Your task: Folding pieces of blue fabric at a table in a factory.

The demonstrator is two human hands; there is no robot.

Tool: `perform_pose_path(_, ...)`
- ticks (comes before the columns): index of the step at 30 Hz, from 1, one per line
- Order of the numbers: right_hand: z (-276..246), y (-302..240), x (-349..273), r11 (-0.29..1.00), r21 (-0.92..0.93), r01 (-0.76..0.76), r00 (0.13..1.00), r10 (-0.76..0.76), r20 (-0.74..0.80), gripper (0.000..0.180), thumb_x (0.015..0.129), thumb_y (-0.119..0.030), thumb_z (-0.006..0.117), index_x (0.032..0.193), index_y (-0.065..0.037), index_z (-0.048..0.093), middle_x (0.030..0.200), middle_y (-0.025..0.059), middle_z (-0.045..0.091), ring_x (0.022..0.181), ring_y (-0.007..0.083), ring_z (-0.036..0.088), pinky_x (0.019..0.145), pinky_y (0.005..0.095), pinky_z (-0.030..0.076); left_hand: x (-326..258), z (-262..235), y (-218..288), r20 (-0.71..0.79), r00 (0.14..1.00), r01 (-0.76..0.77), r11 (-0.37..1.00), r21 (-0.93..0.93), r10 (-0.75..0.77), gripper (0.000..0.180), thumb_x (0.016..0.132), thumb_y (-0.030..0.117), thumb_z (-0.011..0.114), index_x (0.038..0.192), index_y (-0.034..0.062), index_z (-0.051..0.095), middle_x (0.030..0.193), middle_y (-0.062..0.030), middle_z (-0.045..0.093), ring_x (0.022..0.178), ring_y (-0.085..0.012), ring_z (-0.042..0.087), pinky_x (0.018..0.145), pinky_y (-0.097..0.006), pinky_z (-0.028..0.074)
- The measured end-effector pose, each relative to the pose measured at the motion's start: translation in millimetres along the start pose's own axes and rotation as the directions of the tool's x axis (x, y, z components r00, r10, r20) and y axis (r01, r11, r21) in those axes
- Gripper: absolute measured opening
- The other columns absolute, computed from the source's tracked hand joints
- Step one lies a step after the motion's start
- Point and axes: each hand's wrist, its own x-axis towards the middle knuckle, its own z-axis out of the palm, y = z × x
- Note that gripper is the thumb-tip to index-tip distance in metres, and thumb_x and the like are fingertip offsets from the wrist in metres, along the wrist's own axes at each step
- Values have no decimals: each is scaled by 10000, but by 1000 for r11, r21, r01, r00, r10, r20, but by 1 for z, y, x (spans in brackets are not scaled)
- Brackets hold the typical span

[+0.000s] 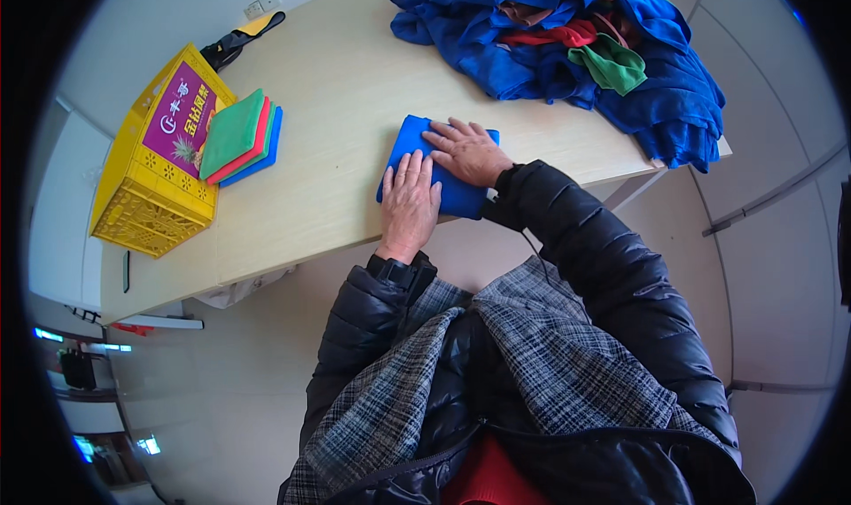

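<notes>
Cloth (461, 195), blue and folded into a flat, nearly square shape, lies by the near edge of the desk (324, 159), directly beneath both hands. The left hand (409, 205) covers part of its left side, fingers extended toward the far side; the right hand (472, 154) rests across its far right part, fingers spread leftward. Both are open, palms down, gripping nothing. No clear long axis shows, partly because the hands hide some outline. Off to the left, nearer the left hand, a stack of folded cloths (233, 135), green uppermost, sits beside a yellow crate (160, 197); a loose heap of mostly blue cloths (483, 49) lies beyond the right hand.
</notes>
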Motion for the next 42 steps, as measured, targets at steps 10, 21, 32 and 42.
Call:
perform_pose_path(10, -21, -4, -23, 935, 121, -334, 942, 335, 9, 575, 1011, -417, 474, 1473, -76, 437, 1444, 180, 500, 1321, 391, 478, 1092, 496, 376, -3, -6, -8, -36, 999, -8, 999, -35, 7, 511, 1011, 336, 524, 1437, 56, 495, 1509, -141, 466, 1437, -309, 371, 1195, -505, 247)
perform_pose_path(21, -82, -77, -48, 949, -147, -281, 944, 300, 134, 575, 998, -380, 530, 1434, -12, 458, 1361, 229, 529, 1262, 401, 510, 1091, 505, 362, 8, -28, -61, -36, 994, 104, 994, 18, -103, 533, 1005, 377, 521, 1430, 56, 508, 1511, -144, 468, 1443, -310, 366, 1184, -524, 259)
perform_pose_path(32, 2, -54, 4, 992, 96, -79, 997, 79, 0, 591, 1044, -422, 405, 1500, -46, 411, 1577, 162, 379, 1486, 365, 290, 1208, 497, 220, -11, -7, -27, 42, 991, 126, 992, -5, -126, 574, 991, 348, 550, 1471, 50, 452, 1566, -134, 389, 1478, -304, 311, 1199, -527, 232)
perform_pose_path(42, 5, -19, 12, 965, 118, -236, 972, 236, 9, 634, 1028, -462, 425, 1505, -44, 404, 1588, 166, 359, 1485, 358, 295, 1200, 505, 235, -13, -14, -28, 27, 995, 94, 995, -25, -93, 598, 995, 364, 552, 1483, 41, 430, 1564, -143, 386, 1476, -308, 312, 1200, -544, 222)
